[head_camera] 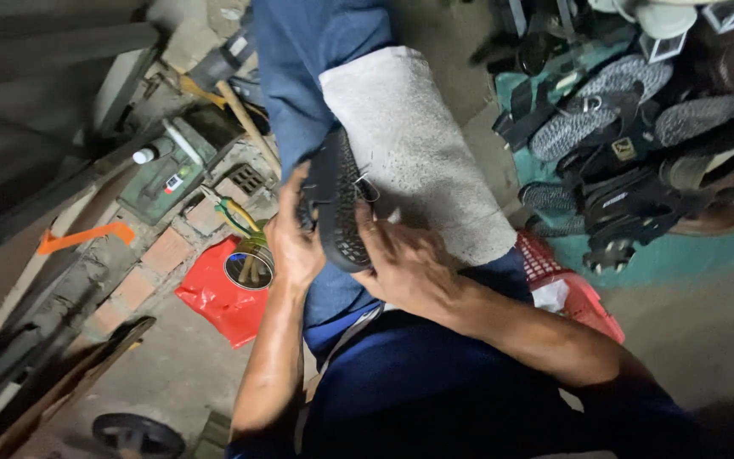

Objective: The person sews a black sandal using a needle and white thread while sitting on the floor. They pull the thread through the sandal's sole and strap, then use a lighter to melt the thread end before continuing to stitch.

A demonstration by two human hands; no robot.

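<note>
A black shoe (338,204) with a studded sole lies sole-up across my lap, resting against a grey cloth (409,144) draped over my blue-trousered leg. My left hand (292,240) grips the shoe's left edge. My right hand (401,259) holds its right side, fingers curled over the sole. A thin thread or needle near the shoe's upper right is too small to make out.
A red plastic bag (214,297) and an open tin (250,268) holding tools lie on the floor at left, beside pliers (233,212) and a hammer (231,102). A red basket (567,285) is at right. Several shoes (630,144) are piled on a teal mat.
</note>
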